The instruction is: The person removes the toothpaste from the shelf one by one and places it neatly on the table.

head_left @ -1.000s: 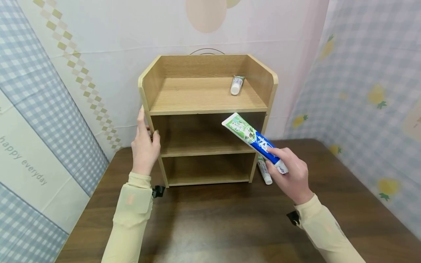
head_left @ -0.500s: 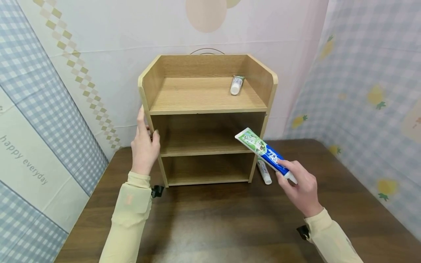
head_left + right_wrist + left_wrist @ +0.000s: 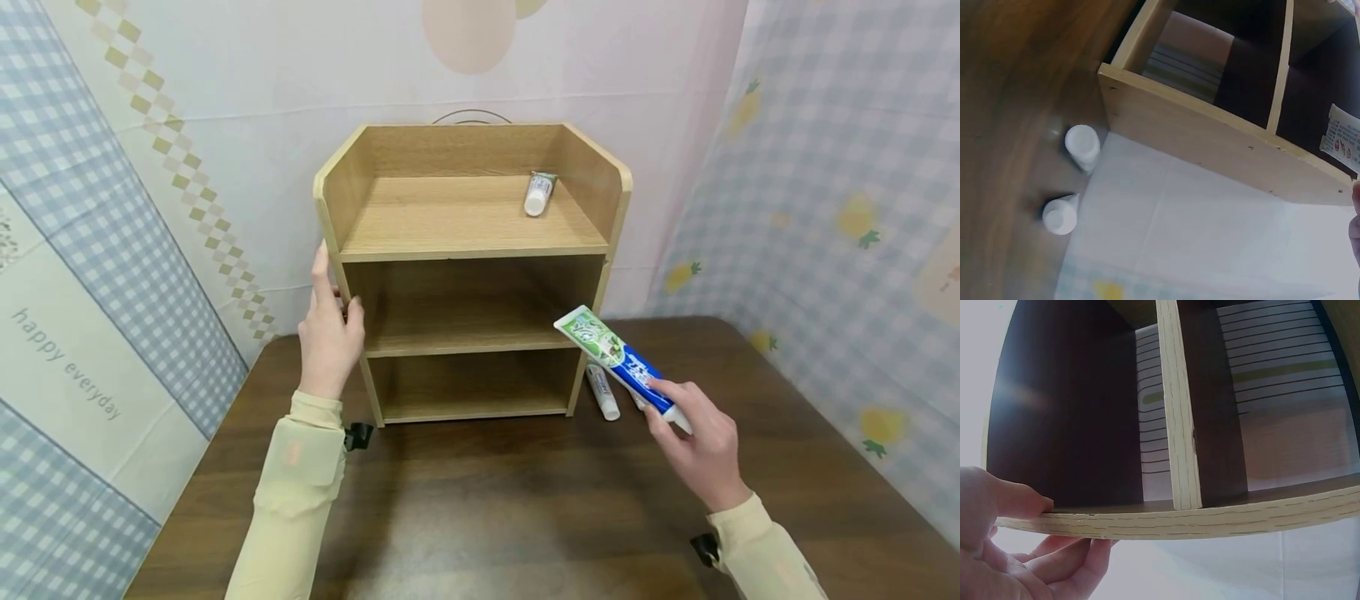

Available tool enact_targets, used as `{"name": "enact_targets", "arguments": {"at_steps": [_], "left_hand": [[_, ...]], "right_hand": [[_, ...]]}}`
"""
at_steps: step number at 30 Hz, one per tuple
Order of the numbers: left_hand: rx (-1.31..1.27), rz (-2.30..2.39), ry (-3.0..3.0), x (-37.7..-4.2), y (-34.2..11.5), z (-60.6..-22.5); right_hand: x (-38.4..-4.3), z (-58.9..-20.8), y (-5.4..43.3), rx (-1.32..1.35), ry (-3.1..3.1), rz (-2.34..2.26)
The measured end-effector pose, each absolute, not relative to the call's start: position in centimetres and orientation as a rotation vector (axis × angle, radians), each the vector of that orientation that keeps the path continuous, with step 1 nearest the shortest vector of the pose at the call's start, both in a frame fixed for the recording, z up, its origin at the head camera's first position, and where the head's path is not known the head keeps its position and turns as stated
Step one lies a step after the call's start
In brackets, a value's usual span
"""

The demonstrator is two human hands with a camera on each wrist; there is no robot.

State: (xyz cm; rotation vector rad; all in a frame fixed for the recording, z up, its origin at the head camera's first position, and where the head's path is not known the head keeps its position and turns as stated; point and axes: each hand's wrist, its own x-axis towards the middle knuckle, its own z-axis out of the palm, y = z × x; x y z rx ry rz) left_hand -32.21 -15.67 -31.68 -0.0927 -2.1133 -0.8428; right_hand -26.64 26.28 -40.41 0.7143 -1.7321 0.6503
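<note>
My right hand (image 3: pixel 701 446) pinches a green-and-blue toothpaste tube (image 3: pixel 618 358) near its cap end, holding it slanted in front of the shelf's lower right corner. In the right wrist view, part of this tube (image 3: pixel 1342 140) shows at the right edge. My left hand (image 3: pixel 330 350) grips the left side panel of a wooden three-tier shelf (image 3: pixel 472 252). The left wrist view has the thumb (image 3: pixel 1022 500) on the panel's inner side and the other fingers outside. A smaller toothpaste tube (image 3: pixel 538 196) lies on the top tier at the right, white cap forward.
On the dark wooden table (image 3: pixel 480 508), a white-capped tube (image 3: pixel 602 392) lies beside the shelf's right side. Another tube (image 3: pixel 1060 215) lies near it, mostly hidden behind the held one in the head view. Patterned cloth (image 3: pixel 247 67) hangs behind and at both sides.
My right hand has moved right and down with the toothpaste tube, away from the middle tier's front. The left hand has stayed on the side panel.
</note>
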Motion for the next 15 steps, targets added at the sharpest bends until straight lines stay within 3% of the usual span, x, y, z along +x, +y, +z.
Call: {"name": "enact_targets", "arguments": {"at_steps": [15], "left_hand": [[-0.089,-0.846,-2.107,-32.2,-15.6,-31.7]], "right_hand": [[-25.5,-41.9,28.1,0.674,-1.758,0.652]]}}
